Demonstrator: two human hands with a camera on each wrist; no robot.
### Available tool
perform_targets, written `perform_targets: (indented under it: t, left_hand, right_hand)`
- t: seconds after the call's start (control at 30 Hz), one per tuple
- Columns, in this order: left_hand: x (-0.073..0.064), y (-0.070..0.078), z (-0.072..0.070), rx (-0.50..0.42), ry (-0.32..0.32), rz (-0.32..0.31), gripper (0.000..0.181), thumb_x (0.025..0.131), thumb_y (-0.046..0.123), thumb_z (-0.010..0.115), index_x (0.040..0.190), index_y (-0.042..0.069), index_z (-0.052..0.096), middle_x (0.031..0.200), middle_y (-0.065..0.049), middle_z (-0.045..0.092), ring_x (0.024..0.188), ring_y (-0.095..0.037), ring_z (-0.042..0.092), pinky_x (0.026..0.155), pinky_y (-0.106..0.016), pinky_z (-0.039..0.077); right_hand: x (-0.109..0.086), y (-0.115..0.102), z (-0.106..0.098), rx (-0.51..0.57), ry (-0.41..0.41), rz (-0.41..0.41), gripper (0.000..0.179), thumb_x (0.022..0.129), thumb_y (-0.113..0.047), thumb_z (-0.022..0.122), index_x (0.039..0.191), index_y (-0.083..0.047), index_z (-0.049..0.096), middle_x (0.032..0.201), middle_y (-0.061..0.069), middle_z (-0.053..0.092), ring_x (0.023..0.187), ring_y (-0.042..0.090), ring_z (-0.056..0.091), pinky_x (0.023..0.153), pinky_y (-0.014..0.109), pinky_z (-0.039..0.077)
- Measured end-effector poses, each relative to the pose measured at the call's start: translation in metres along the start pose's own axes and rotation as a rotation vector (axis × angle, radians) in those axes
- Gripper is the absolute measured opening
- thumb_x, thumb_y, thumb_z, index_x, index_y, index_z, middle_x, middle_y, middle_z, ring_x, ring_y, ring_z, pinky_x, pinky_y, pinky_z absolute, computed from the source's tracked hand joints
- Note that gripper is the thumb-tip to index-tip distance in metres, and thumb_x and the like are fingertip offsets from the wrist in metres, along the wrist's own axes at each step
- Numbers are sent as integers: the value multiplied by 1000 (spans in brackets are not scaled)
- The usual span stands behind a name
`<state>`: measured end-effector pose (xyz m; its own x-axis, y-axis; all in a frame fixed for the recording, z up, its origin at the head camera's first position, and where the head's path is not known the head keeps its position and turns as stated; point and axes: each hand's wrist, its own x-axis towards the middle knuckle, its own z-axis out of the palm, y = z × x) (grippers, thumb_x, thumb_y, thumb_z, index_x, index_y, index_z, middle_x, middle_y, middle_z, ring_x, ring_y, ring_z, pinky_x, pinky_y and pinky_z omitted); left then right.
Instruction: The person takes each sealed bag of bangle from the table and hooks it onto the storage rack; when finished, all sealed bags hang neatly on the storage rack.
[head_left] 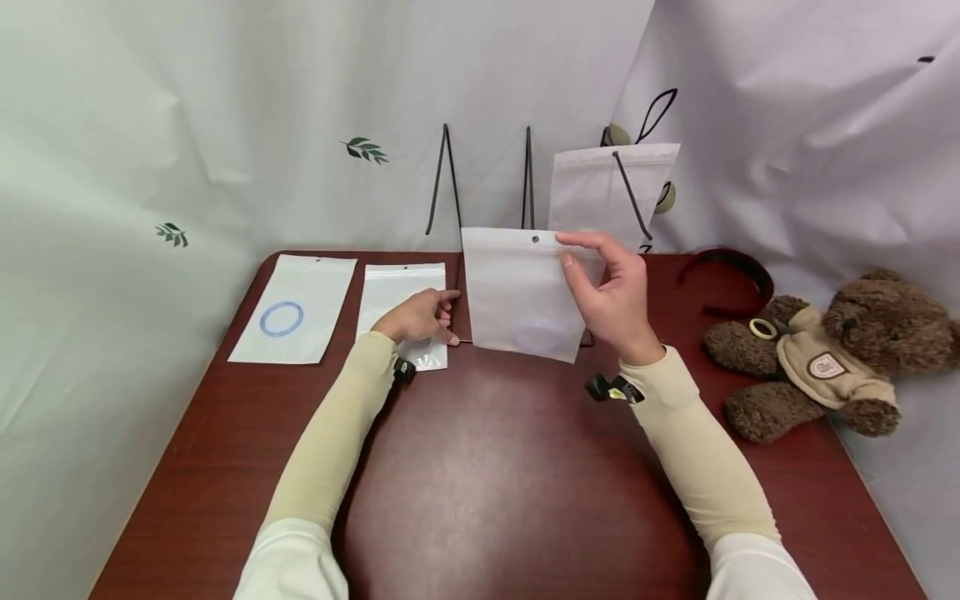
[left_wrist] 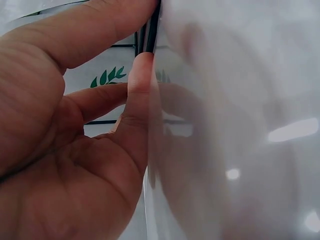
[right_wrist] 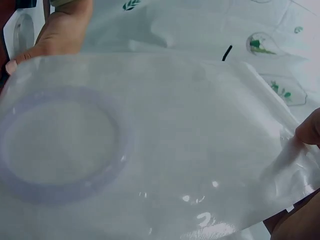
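Note:
In the head view my right hand [head_left: 617,292] pinches the upper right corner of a white zip bag [head_left: 498,283] between thumb and fingers. The bag has a hang hole near its top edge, and a pale bluish ring [right_wrist: 122,135] shows through it. This bag is upright in front of a black wire rack [head_left: 528,175], hiding much of its middle. Down at the rack's lower left, my left hand [head_left: 420,317] holds the dark wire frame [left_wrist: 152,30] between thumb and fingers. Another white bag [head_left: 588,187] hangs on the rack's right hook.
On the table's left lie a white bag [head_left: 311,287] showing a blue ring and a second bag [head_left: 386,287], partly under my left hand. At right are a dark red headband [head_left: 761,287] and a brown teddy bear [head_left: 915,325] with a yellow ring [head_left: 762,329] at its leg.

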<state>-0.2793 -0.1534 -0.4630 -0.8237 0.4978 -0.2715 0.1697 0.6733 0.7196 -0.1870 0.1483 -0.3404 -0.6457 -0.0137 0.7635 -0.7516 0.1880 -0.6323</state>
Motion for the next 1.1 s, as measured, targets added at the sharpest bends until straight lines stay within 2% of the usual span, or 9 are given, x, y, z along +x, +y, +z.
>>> perform_targets:
  t: [0.2, 0.4, 0.73, 0.93, 1.1]
  left_hand:
    - [-1, 3, -1, 1, -6, -10, 101, 72, 11, 90, 156, 8, 35, 101, -5, 51, 90, -16, 51, 88, -31, 42]
    - [-1, 4, -1, -5, -13, -23, 102, 72, 11, 91, 156, 9, 34, 104, -6, 51, 91, -16, 50, 87, -31, 42]
    - [-1, 6, -2, -17, -20, -27, 101, 73, 9, 90, 156, 8, 34, 100, -5, 50, 88, -16, 50, 88, -31, 42]
    - [0, 6, -2, -6, -16, -27, 100, 73, 10, 90, 156, 8, 35, 102, -6, 51, 90, -16, 51, 89, -31, 42]
    - [1, 6, -1, 4, -17, -28, 99, 73, 10, 89, 156, 8, 35, 101, -5, 50, 89, -16, 51, 88, -31, 42]
  right_hand:
    - [8, 9, 5, 5, 29, 52, 22, 90, 3, 66, 108, -2, 76, 105, 8, 77, 98, 8, 68, 84, 21, 51]
    - [19, 0, 13, 23, 42, 82, 19, 89, 8, 63, 105, 7, 74, 103, 11, 76, 102, 4, 67, 91, 23, 50]
    - [42, 12, 17, 27, 38, 76, 20, 87, 8, 62, 103, 7, 73, 103, 24, 73, 101, 7, 66, 95, 25, 48]
    - [54, 20, 17, 5, 23, 78, 20, 87, 6, 62, 104, 6, 73, 103, 25, 72, 98, 7, 64, 90, 23, 46]
    - [64, 25, 18, -51, 11, 93, 21, 88, 5, 63, 106, 5, 73, 108, 24, 72, 108, 11, 66, 99, 24, 46]
